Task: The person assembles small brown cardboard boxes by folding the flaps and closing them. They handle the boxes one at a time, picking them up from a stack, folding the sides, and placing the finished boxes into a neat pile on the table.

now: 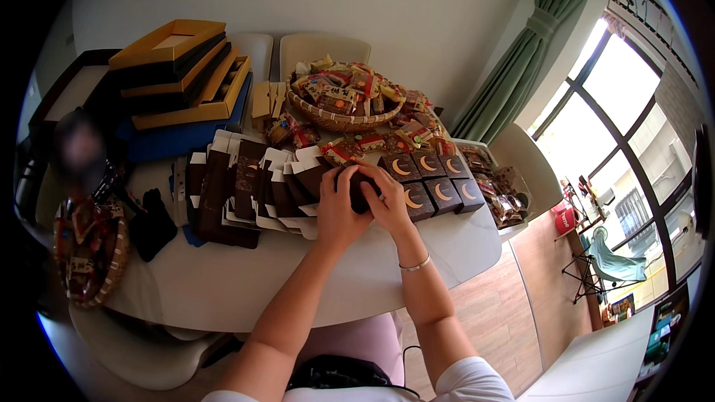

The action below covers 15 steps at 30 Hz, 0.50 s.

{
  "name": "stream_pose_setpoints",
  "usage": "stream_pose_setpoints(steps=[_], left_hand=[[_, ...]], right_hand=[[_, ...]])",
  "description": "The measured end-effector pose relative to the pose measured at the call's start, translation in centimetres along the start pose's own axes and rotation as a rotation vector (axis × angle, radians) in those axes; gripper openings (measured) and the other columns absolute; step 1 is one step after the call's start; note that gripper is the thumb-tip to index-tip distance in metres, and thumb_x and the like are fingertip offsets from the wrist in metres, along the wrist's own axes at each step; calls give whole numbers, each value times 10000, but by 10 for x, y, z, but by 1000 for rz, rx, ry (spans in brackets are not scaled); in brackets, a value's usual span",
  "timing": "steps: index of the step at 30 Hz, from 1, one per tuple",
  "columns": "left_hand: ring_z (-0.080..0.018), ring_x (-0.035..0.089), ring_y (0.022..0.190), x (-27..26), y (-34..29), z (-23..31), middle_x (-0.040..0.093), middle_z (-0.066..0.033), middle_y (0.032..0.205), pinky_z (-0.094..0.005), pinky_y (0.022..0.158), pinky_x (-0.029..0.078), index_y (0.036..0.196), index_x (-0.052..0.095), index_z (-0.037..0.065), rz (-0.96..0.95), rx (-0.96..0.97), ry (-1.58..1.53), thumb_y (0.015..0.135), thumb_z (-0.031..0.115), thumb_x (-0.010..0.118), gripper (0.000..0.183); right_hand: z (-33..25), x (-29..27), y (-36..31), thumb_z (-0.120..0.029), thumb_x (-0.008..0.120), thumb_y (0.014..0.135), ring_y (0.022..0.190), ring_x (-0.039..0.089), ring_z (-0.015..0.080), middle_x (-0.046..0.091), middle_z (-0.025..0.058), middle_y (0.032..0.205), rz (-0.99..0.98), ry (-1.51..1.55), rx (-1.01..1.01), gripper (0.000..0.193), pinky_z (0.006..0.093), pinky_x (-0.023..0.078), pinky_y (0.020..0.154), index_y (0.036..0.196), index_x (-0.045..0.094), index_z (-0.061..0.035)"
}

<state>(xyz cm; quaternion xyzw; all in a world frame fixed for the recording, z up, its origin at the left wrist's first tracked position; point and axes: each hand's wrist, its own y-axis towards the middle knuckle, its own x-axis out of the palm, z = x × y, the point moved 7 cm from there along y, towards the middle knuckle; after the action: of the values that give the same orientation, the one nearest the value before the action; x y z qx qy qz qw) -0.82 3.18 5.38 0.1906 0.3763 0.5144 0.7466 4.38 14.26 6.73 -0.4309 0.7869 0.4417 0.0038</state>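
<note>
A small dark brown box (pixel 358 192) sits between my two hands above the table's middle. My left hand (pixel 340 210) wraps its left side and my right hand (pixel 386 203) closes on its right side, fingertips meeting near the top. Just right of my right hand stand several finished dark boxes (pixel 433 182) with gold crescent moons, set in rows. To the left lies a spread of flattened dark brown cartons (pixel 246 186) with white flaps. Behind my hands, small wrapped snack packets (pixel 370 141) lie loose, beside a woven basket (pixel 339 120) heaped with more.
Stacked black and gold trays (pixel 173 56) rise at the back left over a blue box (pixel 160 144). A second basket (pixel 112 283) and a black pouch (pixel 153 225) are at left. On a chair at right rests a clear container (pixel 514 225) of packets. The white table (pixel 223 286) has a rounded edge.
</note>
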Motion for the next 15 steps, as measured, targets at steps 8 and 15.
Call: stream_pose_setpoints(steps=[8,15], left_hand=[[-365,516,1153,3,0,-6,484,-175,1226,-437,924,492,1327,425,70,-36,-82,-206,738,136,808,706],[-307,619,1029,23,-2,-39,527,-127,1215,-374,818,568,1326,461,143,-56,-327,-749,860,188,744,548]], right_hand=[[-10,-1,1,-212,602,945,1161,589,313,623,173,1289,-44,-44,-145,333,383,465,970,1186,625,17],[-9,-10,0,-306,635,949,1178,582,242,622,143,1250,-9,407,110,455,366,453,986,1266,576,15]])
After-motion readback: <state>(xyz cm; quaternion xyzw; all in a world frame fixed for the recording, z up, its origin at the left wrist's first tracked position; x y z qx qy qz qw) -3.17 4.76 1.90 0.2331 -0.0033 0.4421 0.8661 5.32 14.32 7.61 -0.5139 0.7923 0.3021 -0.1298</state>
